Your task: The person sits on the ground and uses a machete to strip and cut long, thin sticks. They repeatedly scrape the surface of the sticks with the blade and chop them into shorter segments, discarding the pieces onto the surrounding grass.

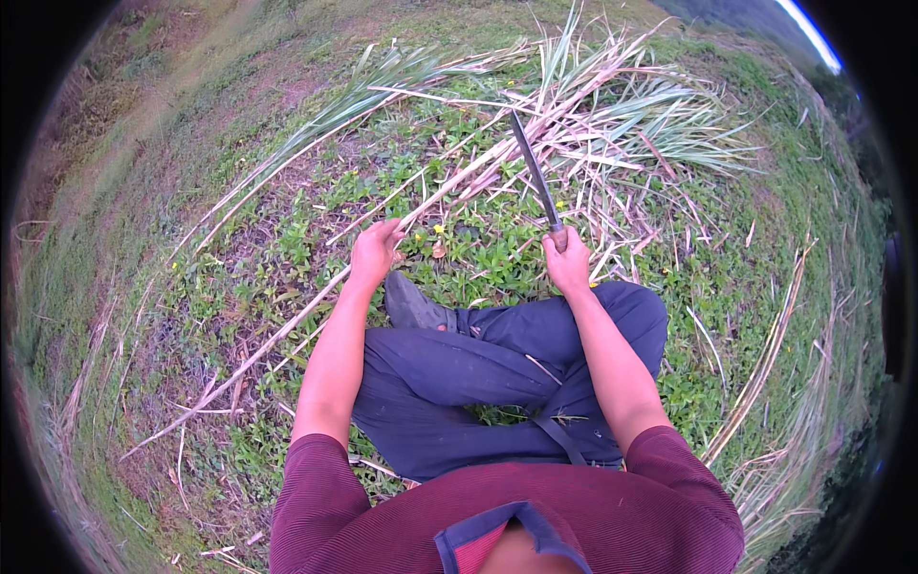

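Observation:
My left hand (376, 254) is closed around a long, pale dry stalk (279, 332). The stalk runs slantwise from the lower left, past the hand, up toward a heap of cut stalks and long green leaves (612, 120). In my right hand (569, 262) is a long knife (535, 172), gripped by its brown handle. Its dark, narrow blade points up and slightly left, and its tip overlaps the heap in the view. Blade and left hand are well apart.
I sit cross-legged on grassy ground with low green plants (478, 251); a dark shoe (414, 304) shows near my left hand. More long leafy stalks (320, 129) lie at the far left. Dry stalks (765, 354) lie to my right, and loose husk pieces are scattered around.

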A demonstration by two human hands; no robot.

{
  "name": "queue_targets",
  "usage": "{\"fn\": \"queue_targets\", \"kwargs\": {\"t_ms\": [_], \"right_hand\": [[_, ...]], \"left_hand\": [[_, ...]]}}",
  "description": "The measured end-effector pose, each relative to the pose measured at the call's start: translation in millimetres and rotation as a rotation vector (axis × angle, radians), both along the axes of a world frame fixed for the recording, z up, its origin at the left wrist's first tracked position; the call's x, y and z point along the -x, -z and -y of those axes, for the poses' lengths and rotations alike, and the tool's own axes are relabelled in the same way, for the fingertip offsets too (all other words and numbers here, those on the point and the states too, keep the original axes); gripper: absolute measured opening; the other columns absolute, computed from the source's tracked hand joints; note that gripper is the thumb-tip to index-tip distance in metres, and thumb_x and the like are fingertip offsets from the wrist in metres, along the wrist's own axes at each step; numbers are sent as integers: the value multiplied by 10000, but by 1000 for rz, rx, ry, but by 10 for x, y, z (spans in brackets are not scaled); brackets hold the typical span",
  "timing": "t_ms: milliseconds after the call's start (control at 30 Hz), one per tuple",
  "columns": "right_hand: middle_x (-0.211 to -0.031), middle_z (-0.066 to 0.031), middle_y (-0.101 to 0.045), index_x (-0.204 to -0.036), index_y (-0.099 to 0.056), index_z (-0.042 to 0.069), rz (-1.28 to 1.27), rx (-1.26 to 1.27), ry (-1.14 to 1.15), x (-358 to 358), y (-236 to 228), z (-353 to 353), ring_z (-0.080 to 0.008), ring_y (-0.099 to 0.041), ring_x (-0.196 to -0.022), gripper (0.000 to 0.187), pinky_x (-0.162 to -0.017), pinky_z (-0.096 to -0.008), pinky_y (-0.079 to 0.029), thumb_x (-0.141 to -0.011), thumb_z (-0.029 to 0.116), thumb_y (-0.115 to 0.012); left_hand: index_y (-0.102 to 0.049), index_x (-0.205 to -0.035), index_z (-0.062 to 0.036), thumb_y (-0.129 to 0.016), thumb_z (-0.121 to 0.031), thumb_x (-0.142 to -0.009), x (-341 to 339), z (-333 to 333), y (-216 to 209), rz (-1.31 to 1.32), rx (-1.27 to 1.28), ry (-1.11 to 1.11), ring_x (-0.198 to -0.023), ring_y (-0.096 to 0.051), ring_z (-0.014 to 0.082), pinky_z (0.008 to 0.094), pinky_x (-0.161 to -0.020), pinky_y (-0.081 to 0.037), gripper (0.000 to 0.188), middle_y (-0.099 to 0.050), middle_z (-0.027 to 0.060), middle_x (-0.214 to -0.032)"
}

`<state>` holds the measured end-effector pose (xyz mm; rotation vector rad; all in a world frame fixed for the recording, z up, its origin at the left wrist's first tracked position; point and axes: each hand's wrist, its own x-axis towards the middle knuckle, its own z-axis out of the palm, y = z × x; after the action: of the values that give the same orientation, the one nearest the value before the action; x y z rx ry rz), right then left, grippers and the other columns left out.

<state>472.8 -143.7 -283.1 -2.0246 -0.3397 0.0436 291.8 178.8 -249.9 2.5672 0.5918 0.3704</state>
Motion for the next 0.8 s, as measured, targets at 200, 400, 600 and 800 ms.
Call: {"fn": "queue_targets", "kwargs": {"t_ms": [200, 400, 600, 800], "right_hand": [[-821, -224, -691, -977, -650, 5, -105, 278, -125, -161, 206, -30, -402, -680, -796, 401, -759, -467, -513, -921, 402, -662], [-920, -297, -692, -1007, -642, -54, -252, 414, -167, -253, 311, -98, -451, -680, -907, 501, -852, -493, -517, -954, 442, -594], [-855, -256, -686, -966, -641, -35, -156, 424, -247, -188, 351, -181, -413, -680, -855, 495, -811, -469, -511, -965, 458, -600], [-776, -221, -677, -971, -630, -30, -138, 372, -264, -134, 209, -287, -408, -664, -746, 472, -733, -474, -504, -965, 442, -613]], "left_hand": [[-665, -1126, -42, -730, -269, -895, 91, -245, 395, -544, 136, -12, -1017, -664, 394, 475, -860, -519, 331, -702, 206, -1058], [-730, -1019, -78, -643, -246, -948, 274, -438, 366, -503, 200, -34, -863, -669, 396, 463, -792, -506, 203, -697, 222, -883], [-720, -982, -64, -595, -220, -971, 169, -523, 393, -397, 172, -172, -900, -661, 417, 493, -799, -495, 200, -695, 232, -901], [-754, -1034, -97, -661, -265, -940, 220, -722, 489, -508, 246, -243, -931, -691, 369, 450, -857, -522, 213, -726, 200, -952]]}}
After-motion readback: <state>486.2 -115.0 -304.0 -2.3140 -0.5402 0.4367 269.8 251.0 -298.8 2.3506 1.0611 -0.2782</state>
